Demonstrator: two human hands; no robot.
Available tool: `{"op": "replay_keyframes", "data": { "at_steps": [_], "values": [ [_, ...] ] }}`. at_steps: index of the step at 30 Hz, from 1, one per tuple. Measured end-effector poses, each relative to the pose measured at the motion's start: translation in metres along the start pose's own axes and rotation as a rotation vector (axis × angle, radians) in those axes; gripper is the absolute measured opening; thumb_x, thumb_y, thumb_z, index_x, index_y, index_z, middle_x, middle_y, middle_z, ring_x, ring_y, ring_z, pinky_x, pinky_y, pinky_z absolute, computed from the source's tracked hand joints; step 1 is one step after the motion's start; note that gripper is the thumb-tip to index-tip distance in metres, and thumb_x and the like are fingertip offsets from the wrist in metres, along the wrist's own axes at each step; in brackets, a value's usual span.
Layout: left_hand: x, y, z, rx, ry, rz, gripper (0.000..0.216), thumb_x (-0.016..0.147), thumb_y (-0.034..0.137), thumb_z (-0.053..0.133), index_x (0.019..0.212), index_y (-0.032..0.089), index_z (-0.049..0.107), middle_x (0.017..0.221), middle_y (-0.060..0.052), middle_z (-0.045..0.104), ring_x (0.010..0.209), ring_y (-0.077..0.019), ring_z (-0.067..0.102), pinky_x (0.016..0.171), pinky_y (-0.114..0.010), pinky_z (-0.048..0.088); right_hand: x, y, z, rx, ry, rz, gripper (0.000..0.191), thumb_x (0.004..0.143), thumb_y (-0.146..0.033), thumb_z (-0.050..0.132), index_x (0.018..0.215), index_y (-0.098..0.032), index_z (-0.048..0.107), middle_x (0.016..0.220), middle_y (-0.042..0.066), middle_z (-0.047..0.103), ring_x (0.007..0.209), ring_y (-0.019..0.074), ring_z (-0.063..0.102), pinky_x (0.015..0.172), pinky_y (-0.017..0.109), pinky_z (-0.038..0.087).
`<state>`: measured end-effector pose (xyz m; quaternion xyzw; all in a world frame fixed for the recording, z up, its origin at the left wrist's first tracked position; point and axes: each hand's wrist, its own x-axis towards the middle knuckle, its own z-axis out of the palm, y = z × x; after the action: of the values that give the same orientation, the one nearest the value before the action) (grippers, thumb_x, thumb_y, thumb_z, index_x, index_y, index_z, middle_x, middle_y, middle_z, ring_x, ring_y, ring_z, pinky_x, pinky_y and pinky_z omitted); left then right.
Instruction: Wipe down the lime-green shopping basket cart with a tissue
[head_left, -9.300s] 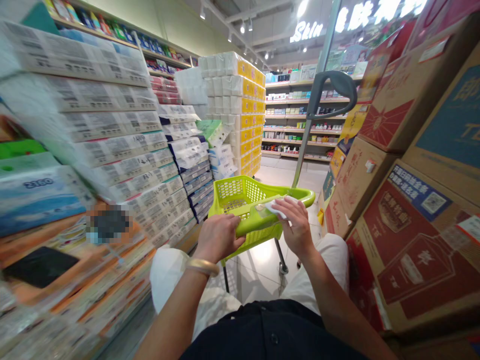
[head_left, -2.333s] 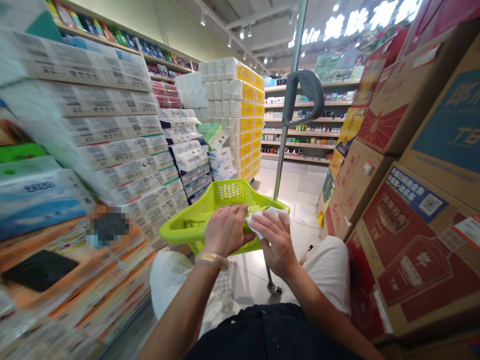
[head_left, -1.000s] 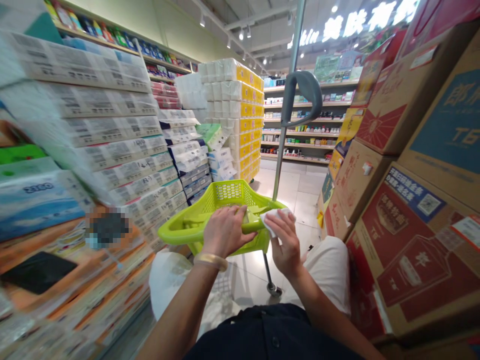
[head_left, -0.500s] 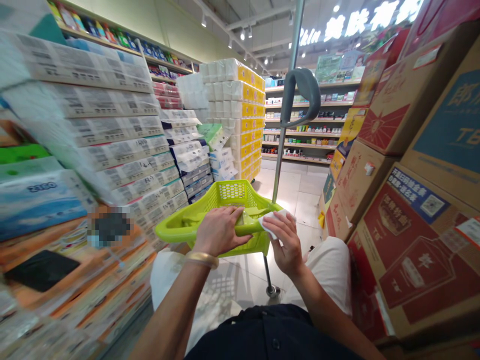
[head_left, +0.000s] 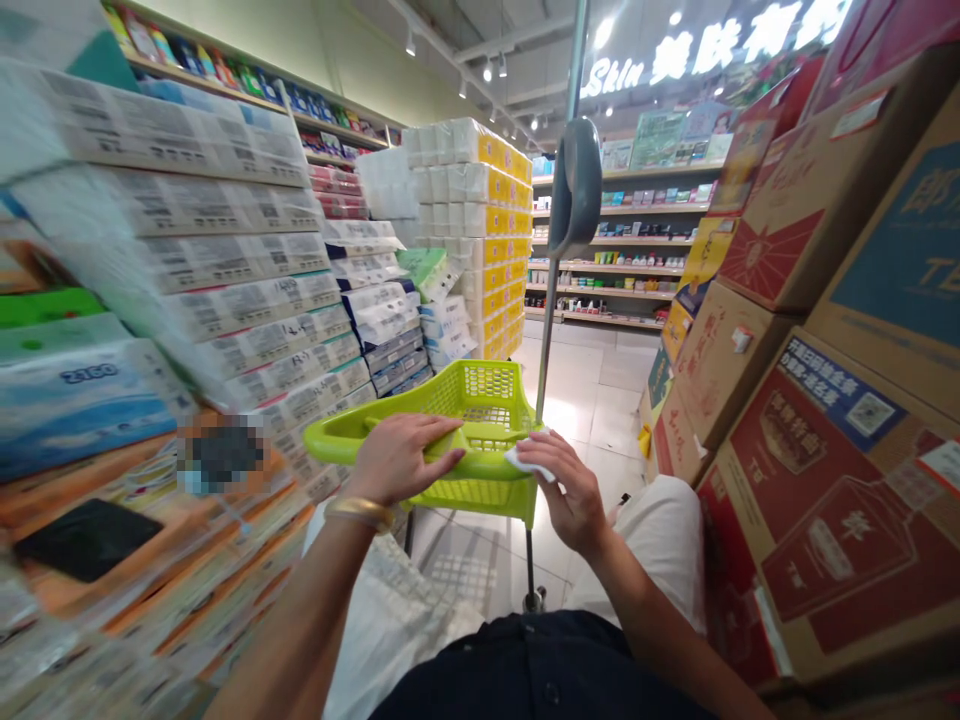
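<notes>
A lime-green plastic shopping-cart basket (head_left: 480, 495) with mesh walls stands in front of my knees. My left hand (head_left: 397, 455), with a gold bangle at the wrist, is closed over its near rim, thumb towards me. At the right end of that rim, my right hand (head_left: 570, 490) presses a folded white wipe (head_left: 532, 465) against the plastic; its fingers are closed over the wipe. A metal pole (head_left: 546, 340) rises from the basket's right corner and carries a grey loop handle (head_left: 577, 190). No goods can be made out inside the basket.
Stacked tissue packs (head_left: 247, 250) line the left side, with a black phone-like slab (head_left: 88, 538) on lower packs. Cardboard cartons (head_left: 832, 500) rise close on my right. Tiled floor (head_left: 592, 390) leads to stocked shelves (head_left: 622, 240) at the back.
The basket has turned, swinging its far end to the right, and the pole and grey handle have shifted left. My left hand has moved left with the rim; the right hand shifted slightly left.
</notes>
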<state>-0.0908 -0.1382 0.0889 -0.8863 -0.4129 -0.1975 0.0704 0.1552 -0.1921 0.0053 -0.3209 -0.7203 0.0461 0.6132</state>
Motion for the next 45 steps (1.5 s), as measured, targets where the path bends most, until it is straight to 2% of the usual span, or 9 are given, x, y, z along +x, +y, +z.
{"op": "replay_keyframes", "data": {
  "at_steps": [5, 12, 16, 19, 24, 28, 31, 37, 45],
  "values": [
    [-0.005, -0.015, -0.002, 0.026, 0.023, 0.027, 0.052, 0.090, 0.056, 0.040, 0.124, 0.024, 0.065, 0.113, -0.006, 0.073, 0.109, -0.0273, 0.063, 0.097, -0.046, 0.043, 0.002, 0.006, 0.000, 0.122, 0.153, 0.245, 0.025, 0.097, -0.027, 0.049, 0.110, -0.025, 0.070, 0.110, 0.007, 0.074, 0.108, 0.0214, 0.068, 0.098, 0.040, 0.055],
    [-0.009, 0.018, -0.008, 0.038, 0.254, -0.081, 0.048, 0.091, 0.047, 0.042, 0.124, 0.019, 0.063, 0.112, -0.009, 0.071, 0.110, -0.0274, 0.059, 0.103, -0.048, 0.037, 0.001, -0.007, 0.005, 0.134, -0.015, 0.079, 0.025, 0.097, -0.022, 0.049, 0.111, -0.027, 0.069, 0.111, 0.005, 0.074, 0.114, 0.0211, 0.066, 0.108, 0.045, 0.047],
    [-0.004, 0.055, -0.002, -0.080, 0.177, 0.038, 0.042, 0.089, 0.045, 0.049, 0.119, 0.019, 0.065, 0.109, -0.008, 0.071, 0.103, -0.0249, 0.060, 0.097, -0.043, 0.041, -0.001, 0.008, 0.006, 0.155, 0.115, 0.264, 0.023, 0.097, -0.029, 0.049, 0.107, -0.025, 0.070, 0.108, 0.006, 0.074, 0.107, 0.0208, 0.069, 0.098, 0.040, 0.055],
    [0.003, 0.073, 0.005, -0.083, 0.104, 0.032, 0.037, 0.090, 0.044, 0.050, 0.115, 0.021, 0.066, 0.104, -0.007, 0.071, 0.098, -0.0242, 0.062, 0.093, -0.041, 0.043, -0.002, 0.001, 0.006, 0.155, 0.107, 0.227, 0.023, 0.097, -0.026, 0.050, 0.108, -0.025, 0.070, 0.110, 0.006, 0.074, 0.109, 0.0209, 0.068, 0.100, 0.040, 0.054],
    [0.011, 0.084, 0.013, -0.020, -0.044, -0.072, 0.044, 0.098, 0.030, 0.026, 0.093, 0.020, 0.069, 0.091, -0.006, 0.073, 0.088, -0.0212, 0.066, 0.081, -0.036, 0.045, -0.003, -0.011, 0.010, 0.194, 0.043, 0.088, 0.025, 0.096, -0.019, 0.050, 0.109, -0.026, 0.070, 0.110, 0.005, 0.074, 0.113, 0.0202, 0.066, 0.107, 0.041, 0.048],
    [0.012, 0.087, 0.014, 0.119, -0.144, -0.091, 0.047, 0.097, 0.029, 0.028, 0.074, 0.019, 0.068, 0.080, -0.008, 0.073, 0.079, -0.0224, 0.066, 0.076, -0.037, 0.044, -0.008, 0.007, 0.013, 0.259, 0.182, 0.269, 0.022, 0.097, -0.027, 0.050, 0.102, -0.024, 0.071, 0.107, 0.006, 0.075, 0.106, 0.0214, 0.069, 0.100, 0.042, 0.054],
    [0.012, 0.088, 0.014, 0.138, -0.139, -0.088, 0.048, 0.097, 0.029, 0.028, 0.073, 0.019, 0.069, 0.079, -0.008, 0.074, 0.079, -0.0219, 0.066, 0.075, -0.036, 0.043, -0.011, 0.007, 0.015, 0.232, 0.248, 0.349, 0.022, 0.097, -0.030, 0.051, 0.101, -0.023, 0.071, 0.103, 0.007, 0.076, 0.101, 0.0218, 0.071, 0.095, 0.041, 0.057],
    [0.011, 0.088, 0.015, 0.136, -0.122, -0.063, 0.046, 0.096, 0.028, 0.029, 0.075, 0.019, 0.069, 0.080, -0.007, 0.074, 0.077, -0.0215, 0.066, 0.074, -0.035, 0.043, -0.020, -0.011, 0.022, 0.208, 0.195, 0.112, 0.023, 0.096, -0.022, 0.052, 0.108, -0.026, 0.071, 0.112, 0.006, 0.074, 0.114, 0.0231, 0.066, 0.109, 0.047, 0.047],
    [0.010, 0.086, 0.017, 0.107, -0.091, -0.056, 0.051, 0.098, 0.031, 0.027, 0.069, 0.020, 0.067, 0.073, -0.006, 0.071, 0.075, -0.0207, 0.065, 0.073, -0.034, 0.042, -0.037, 0.011, 0.030, 0.234, 0.344, 0.387, 0.024, 0.096, -0.028, 0.052, 0.112, -0.025, 0.070, 0.120, 0.007, 0.072, 0.115, 0.0234, 0.066, 0.103, 0.044, 0.053]
  ]
}}
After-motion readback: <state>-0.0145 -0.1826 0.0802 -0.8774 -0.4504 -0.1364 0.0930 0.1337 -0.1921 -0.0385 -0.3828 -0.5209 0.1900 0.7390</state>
